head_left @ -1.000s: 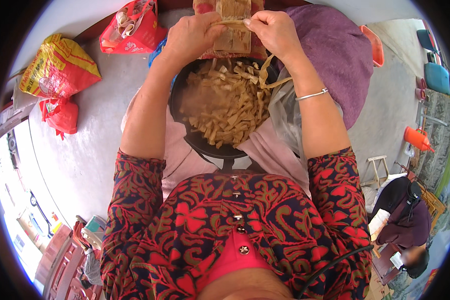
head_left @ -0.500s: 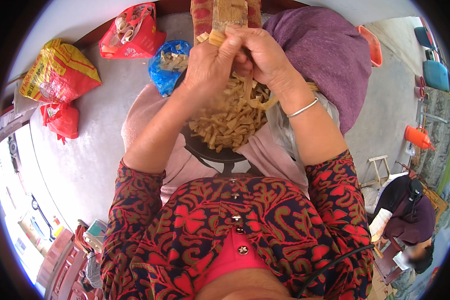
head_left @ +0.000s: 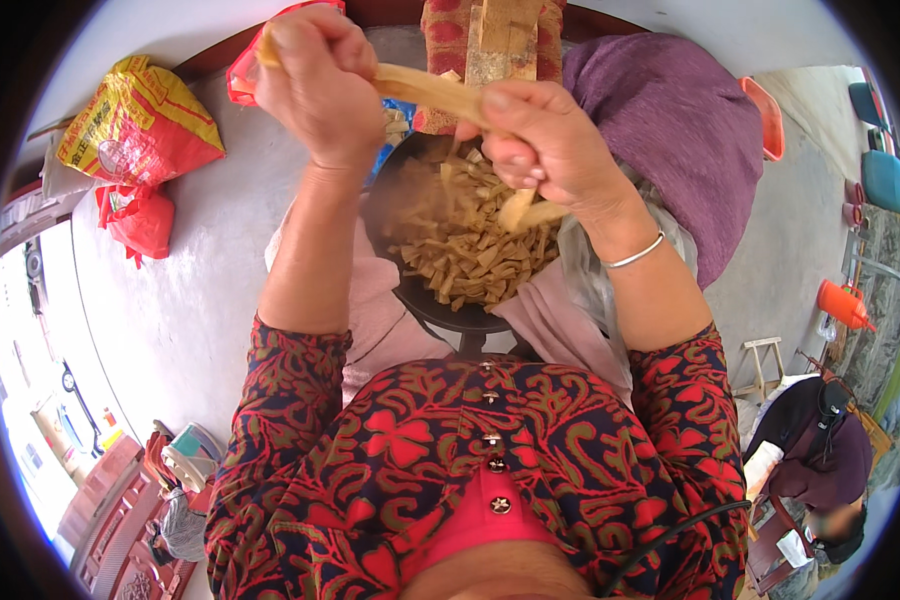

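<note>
A long pale-brown, fibrous strip (head_left: 420, 88) stretches between my hands. My left hand (head_left: 320, 90) is raised at the upper left, fingers closed round one end. My right hand (head_left: 540, 145) grips the strip farther right, and a looser length (head_left: 515, 208) dangles under it. Below both hands, a dark round pan (head_left: 415, 290) holds a heap of short cut pieces (head_left: 475, 255) of similar material. Just beyond it a worn wooden block (head_left: 505, 30) rests on a red patterned pad (head_left: 440, 25), and a blue bag (head_left: 395, 110) is partly hidden behind my left forearm.
A purple cloth bundle (head_left: 660, 130) and clear plastic (head_left: 585, 260) lie at my right. Sacks (head_left: 140, 120) and red bags (head_left: 135, 220) sit at the left. An orange container (head_left: 840, 300), a small stool frame (head_left: 760, 355) and another person in dark clothing (head_left: 810, 450) are at the right.
My hands, together over the pan half a second ago, have moved apart, the left one up and leftward, drawing the strip out between them. The view has also shifted slightly.
</note>
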Demonstrator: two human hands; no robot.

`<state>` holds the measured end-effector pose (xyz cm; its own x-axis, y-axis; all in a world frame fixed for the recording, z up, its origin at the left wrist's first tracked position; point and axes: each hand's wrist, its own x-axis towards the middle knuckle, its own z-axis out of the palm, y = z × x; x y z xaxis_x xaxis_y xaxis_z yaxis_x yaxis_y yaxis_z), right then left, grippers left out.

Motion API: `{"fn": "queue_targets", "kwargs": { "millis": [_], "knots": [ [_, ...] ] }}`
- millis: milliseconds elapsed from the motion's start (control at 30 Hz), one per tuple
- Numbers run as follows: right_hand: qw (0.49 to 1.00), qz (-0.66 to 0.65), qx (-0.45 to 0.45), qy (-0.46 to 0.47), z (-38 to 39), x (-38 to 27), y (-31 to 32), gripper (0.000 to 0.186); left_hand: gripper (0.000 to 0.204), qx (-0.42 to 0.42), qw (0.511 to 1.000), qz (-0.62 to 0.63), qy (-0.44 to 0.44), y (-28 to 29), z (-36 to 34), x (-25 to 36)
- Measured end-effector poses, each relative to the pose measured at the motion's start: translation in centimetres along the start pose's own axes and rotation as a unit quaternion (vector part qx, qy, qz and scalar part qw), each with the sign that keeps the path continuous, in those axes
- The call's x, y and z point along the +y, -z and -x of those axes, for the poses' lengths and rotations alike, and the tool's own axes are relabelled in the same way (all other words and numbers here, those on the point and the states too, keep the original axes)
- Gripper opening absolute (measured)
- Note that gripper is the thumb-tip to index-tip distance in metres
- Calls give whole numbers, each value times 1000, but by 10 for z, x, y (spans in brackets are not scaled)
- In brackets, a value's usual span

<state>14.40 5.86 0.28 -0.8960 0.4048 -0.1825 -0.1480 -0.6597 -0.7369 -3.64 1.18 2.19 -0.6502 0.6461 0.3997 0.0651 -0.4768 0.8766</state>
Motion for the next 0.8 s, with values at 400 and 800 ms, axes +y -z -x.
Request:
{"fn": "queue_targets", "kwargs": {
  "millis": [400, 800],
  "knots": [
    [821, 452, 201, 283, -6, 17, 10, 18, 45, -247, 945, -57, 208, -24, 50, -8],
    [987, -119, 18, -110, 2, -4, 24, 22, 15, -295, 921, -233, -104, -15, 42, -20]
  ]
}}
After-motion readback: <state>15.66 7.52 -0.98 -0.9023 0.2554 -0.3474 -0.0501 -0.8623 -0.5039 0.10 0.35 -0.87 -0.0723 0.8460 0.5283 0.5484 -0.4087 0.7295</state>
